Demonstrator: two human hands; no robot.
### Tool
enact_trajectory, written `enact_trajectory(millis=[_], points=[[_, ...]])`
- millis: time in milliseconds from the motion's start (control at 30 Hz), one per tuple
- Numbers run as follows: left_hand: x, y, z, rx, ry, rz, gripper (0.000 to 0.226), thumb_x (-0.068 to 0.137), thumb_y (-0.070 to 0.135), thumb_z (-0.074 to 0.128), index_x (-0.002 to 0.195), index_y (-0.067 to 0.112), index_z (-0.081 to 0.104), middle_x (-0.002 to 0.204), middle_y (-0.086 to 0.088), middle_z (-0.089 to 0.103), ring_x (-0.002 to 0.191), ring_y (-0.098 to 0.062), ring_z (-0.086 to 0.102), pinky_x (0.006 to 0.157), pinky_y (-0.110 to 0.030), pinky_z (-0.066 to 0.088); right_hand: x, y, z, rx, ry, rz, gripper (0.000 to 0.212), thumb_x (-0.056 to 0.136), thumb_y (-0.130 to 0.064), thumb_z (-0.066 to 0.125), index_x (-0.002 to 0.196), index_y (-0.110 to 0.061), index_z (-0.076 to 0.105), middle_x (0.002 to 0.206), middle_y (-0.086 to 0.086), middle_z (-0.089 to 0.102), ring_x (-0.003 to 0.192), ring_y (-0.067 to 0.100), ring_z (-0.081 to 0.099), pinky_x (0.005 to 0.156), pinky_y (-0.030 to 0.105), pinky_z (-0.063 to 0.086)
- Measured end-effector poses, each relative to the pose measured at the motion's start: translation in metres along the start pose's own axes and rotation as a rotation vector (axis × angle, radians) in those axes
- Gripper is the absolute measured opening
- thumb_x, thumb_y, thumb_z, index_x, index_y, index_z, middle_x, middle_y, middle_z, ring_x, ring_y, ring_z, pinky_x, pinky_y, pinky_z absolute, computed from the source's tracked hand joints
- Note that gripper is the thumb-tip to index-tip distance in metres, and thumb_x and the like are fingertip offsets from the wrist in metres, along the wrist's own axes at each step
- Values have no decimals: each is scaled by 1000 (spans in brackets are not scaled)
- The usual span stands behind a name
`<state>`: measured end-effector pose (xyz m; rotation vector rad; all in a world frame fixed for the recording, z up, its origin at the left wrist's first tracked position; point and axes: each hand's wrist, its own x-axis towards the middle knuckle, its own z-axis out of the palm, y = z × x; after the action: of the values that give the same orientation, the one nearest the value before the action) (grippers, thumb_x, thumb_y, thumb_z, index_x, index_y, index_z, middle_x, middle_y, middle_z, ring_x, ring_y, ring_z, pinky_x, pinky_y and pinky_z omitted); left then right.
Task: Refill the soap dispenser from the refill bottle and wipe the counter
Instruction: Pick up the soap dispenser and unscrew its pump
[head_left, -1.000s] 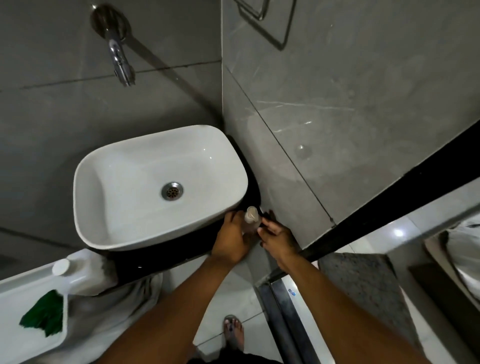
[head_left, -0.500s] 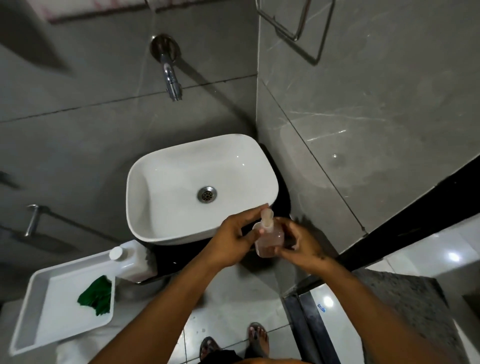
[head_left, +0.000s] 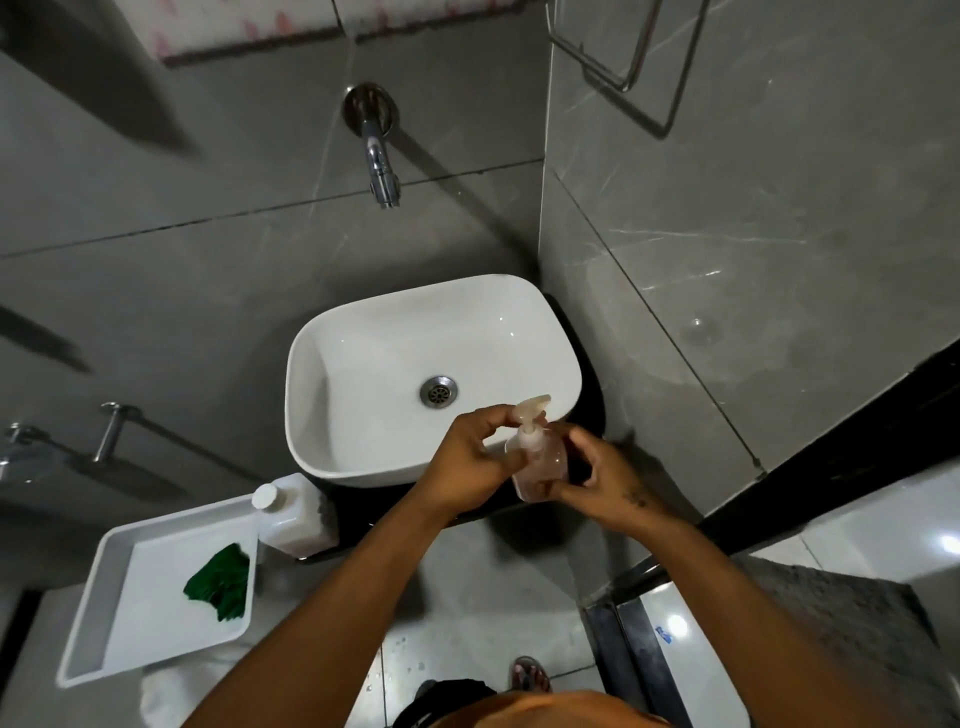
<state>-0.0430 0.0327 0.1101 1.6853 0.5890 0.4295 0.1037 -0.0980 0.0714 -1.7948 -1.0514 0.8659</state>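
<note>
A small clear soap dispenser (head_left: 540, 460) with a pale pump head is held up over the front right corner of the white basin (head_left: 363, 364). My right hand (head_left: 602, 480) grips its body from the right and below. My left hand (head_left: 467, 462) pinches the pump head and collar at the top. The white refill bottle (head_left: 293, 514) with a white cap stands on the dark counter (head_left: 589, 415) left of the basin. A green cloth (head_left: 221, 579) lies in a white tray (head_left: 93, 613) at the lower left.
A chrome tap (head_left: 379, 166) juts from the grey tiled wall above the basin. A metal towel holder (head_left: 628, 57) hangs on the right wall. A black door frame (head_left: 831, 447) runs along the right. My sandalled foot (head_left: 530, 673) stands on the wet floor below.
Both hands lifted the dispenser from the counter corner by the wall to in front of the basin. My left fingers moved up onto the pump head. The camera view swung left.
</note>
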Motion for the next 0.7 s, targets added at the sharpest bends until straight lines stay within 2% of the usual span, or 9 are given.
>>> enact_trajectory(millis=[100, 167, 233, 367, 433, 500, 600, 667, 700], points=[[-1, -3, -1, 23, 81, -24, 39, 70, 21, 91, 104, 19, 72, 115, 13, 74, 103, -8, 62, 91, -21, 44, 0, 1, 0, -3, -7, -3, 67, 66, -42, 80, 122, -61, 49, 122, -30, 63, 118, -5, 58, 100, 32, 52], [-1, -3, -2, -16, 31, -52, 41, 74, 16, 88, 111, 22, 71, 119, 11, 72, 109, -5, 65, 93, -17, 46, 0, 1, 0, -13, -16, -5, 68, 65, -46, 81, 123, -62, 48, 121, -35, 61, 118, -9, 56, 99, 27, 51], [-2, -2, 0, -86, 25, -51, 31, 80, 3, 83, 102, 23, 74, 111, 6, 75, 104, -4, 68, 88, -16, 49, 0, 2, 0, -11, -15, -4, 69, 65, -46, 81, 123, -64, 47, 121, -37, 60, 118, -11, 55, 97, 25, 50], [0, 13, 1, -251, 253, -31, 30, 69, -8, 87, 88, 7, 70, 90, -17, 69, 90, -26, 65, 93, -47, 53, 2, 8, 0, -8, -11, 14, 70, 64, -48, 85, 124, -57, 50, 121, -31, 63, 116, -6, 58, 96, 35, 55], [2, 21, -6, -381, 363, -18, 29, 70, -6, 87, 93, 3, 71, 95, -20, 70, 90, -26, 67, 92, -43, 57, 3, 14, -2, -5, 8, 25, 73, 61, -52, 85, 126, -52, 50, 120, -26, 64, 114, -2, 60, 97, 39, 55], [1, 26, -16, -504, 415, 2, 30, 73, 3, 87, 97, 3, 69, 100, -17, 69, 91, -23, 66, 79, -32, 56, 3, 19, -4, -3, 23, 44, 77, 60, -53, 85, 128, -48, 50, 124, -20, 64, 116, 2, 59, 98, 40, 54], [-9, 19, -28, -735, 452, -51, 19, 76, 10, 85, 85, 19, 72, 97, -6, 67, 85, -15, 64, 68, -23, 45, 3, 23, -7, 6, 57, 52, 71, 63, -37, 88, 126, -42, 54, 124, -10, 66, 117, 9, 62, 101, 42, 53], [-20, 2, -33, -858, 562, -133, 20, 78, 6, 82, 78, 23, 70, 89, 1, 70, 76, -10, 66, 67, -21, 47, 1, 25, -10, 10, 68, 67, 68, 69, -20, 88, 126, -36, 55, 125, -3, 66, 117, 15, 62, 101, 43, 52], [-27, -9, -34, -926, 623, -182, 21, 78, 7, 81, 83, 23, 68, 86, 2, 71, 73, -9, 67, 68, -20, 50, 0, 27, -11, 14, 65, 76, 67, 71, -15, 87, 127, -33, 55, 125, -1, 65, 117, 15, 62, 100, 39, 52]])
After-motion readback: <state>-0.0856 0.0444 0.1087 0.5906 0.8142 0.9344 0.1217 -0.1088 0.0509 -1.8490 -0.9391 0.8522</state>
